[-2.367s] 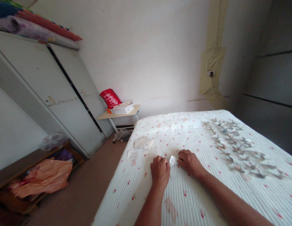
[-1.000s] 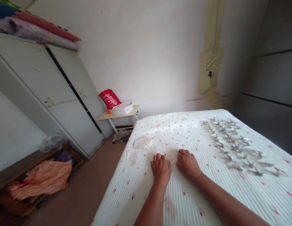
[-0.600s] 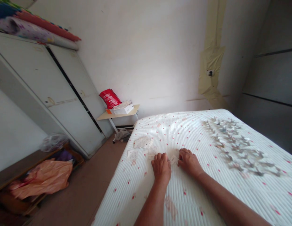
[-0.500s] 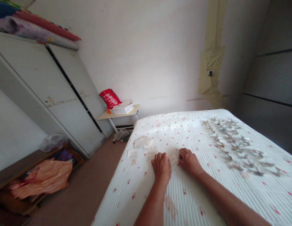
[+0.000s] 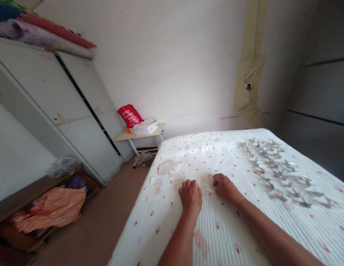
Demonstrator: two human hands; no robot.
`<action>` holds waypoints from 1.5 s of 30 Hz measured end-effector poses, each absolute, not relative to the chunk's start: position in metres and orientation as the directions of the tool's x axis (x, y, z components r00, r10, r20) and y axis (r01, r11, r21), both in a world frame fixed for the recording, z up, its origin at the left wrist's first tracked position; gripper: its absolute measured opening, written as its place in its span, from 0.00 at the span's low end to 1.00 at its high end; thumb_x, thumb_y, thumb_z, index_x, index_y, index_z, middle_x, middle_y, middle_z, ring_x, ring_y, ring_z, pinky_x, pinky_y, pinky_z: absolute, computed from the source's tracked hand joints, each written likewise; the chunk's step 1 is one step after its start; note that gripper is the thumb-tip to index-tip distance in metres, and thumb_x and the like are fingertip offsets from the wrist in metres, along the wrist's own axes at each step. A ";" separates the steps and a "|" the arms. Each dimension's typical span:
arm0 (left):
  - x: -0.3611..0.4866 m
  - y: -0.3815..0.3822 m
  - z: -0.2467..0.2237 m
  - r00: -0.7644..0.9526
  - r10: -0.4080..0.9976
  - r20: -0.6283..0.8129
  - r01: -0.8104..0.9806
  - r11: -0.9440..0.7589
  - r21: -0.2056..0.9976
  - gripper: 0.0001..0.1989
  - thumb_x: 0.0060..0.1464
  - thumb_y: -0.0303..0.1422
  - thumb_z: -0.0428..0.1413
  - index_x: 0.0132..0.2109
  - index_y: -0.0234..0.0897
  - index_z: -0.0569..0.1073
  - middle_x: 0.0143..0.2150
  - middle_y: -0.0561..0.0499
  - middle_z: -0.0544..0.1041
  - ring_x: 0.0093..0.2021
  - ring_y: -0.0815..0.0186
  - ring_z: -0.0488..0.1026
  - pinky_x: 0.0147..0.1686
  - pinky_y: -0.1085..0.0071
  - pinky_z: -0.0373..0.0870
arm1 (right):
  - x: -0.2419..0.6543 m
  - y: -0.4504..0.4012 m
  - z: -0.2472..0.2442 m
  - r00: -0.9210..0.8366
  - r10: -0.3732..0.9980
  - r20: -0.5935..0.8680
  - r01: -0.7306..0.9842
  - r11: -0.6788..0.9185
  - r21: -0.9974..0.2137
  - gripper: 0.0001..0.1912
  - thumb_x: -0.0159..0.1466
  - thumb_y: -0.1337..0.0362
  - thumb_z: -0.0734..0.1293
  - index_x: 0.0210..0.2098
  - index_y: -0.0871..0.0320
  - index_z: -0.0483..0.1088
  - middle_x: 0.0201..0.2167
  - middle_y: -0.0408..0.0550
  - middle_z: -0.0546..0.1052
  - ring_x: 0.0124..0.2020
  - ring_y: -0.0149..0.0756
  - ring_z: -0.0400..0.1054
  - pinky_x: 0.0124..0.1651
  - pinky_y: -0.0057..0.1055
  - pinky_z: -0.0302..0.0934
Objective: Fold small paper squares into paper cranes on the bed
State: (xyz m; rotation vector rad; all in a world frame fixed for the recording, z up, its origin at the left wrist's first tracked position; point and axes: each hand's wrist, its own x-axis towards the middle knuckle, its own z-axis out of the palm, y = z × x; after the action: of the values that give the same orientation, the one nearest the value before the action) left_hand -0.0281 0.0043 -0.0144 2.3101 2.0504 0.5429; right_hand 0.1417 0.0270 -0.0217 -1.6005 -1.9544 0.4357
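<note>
Bed (image 5: 224, 236) takes lower centre and right of frame. On it, lower centre: paper piece (image 5: 207, 188) between left hand (image 5: 191, 194) and right hand (image 5: 227, 188). Paper slips (image 5: 168, 168) beyond and left of left hand, near bed's left edge. Paper figures (image 5: 277, 170) in rows, right of right hand. Side table (image 5: 122, 136) off bed's far left corner; box (image 5: 146, 129) and bag (image 5: 129, 115) on top. Cabinet (image 5: 77, 107) at left, rolled mats (image 5: 41, 37) on it, upper left.

Left hand (image 5: 190, 195) and right hand (image 5: 226, 188) at either side of a small folded paper (image 5: 207, 187), apparently touching it, on a patterned bedspread (image 5: 216, 236), with printed sheets (image 5: 168, 168) beyond and folded paper figures (image 5: 276, 168) at right.
</note>
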 end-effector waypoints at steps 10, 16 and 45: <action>-0.026 0.003 -0.012 0.065 0.967 0.247 0.967 -0.122 0.222 0.04 0.54 0.31 0.49 0.37 0.40 0.67 0.39 0.49 0.68 0.45 0.61 0.62 0.41 0.65 0.54 | 0.111 0.009 -0.010 0.061 0.979 0.192 0.863 0.045 -0.504 0.05 0.50 0.64 0.65 0.28 0.58 0.68 0.45 0.48 0.69 0.44 0.41 0.61 0.42 0.33 0.53; -0.026 0.004 -0.014 0.071 0.966 0.248 0.972 -0.123 0.199 0.04 0.54 0.31 0.50 0.37 0.40 0.68 0.40 0.49 0.68 0.45 0.61 0.62 0.41 0.65 0.54 | 0.097 0.002 -0.008 0.111 0.965 0.239 0.899 0.005 -0.438 0.11 0.50 0.64 0.66 0.33 0.58 0.67 0.49 0.51 0.67 0.47 0.43 0.58 0.45 0.36 0.49; -0.028 0.003 -0.014 0.076 0.962 0.262 0.967 -0.135 0.218 0.03 0.53 0.31 0.51 0.37 0.40 0.67 0.39 0.49 0.68 0.45 0.61 0.62 0.42 0.65 0.55 | 0.130 0.025 -0.031 0.064 0.973 0.221 0.799 0.083 -0.596 0.17 0.44 0.79 0.59 0.32 0.60 0.64 0.41 0.50 0.67 0.43 0.35 0.63 0.42 0.27 0.57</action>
State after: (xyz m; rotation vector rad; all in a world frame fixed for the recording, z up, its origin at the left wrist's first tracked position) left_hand -0.0278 0.0030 -0.0144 2.3130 2.0741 0.5452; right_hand 0.1298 0.0247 -0.0312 -1.7522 -1.7703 0.3767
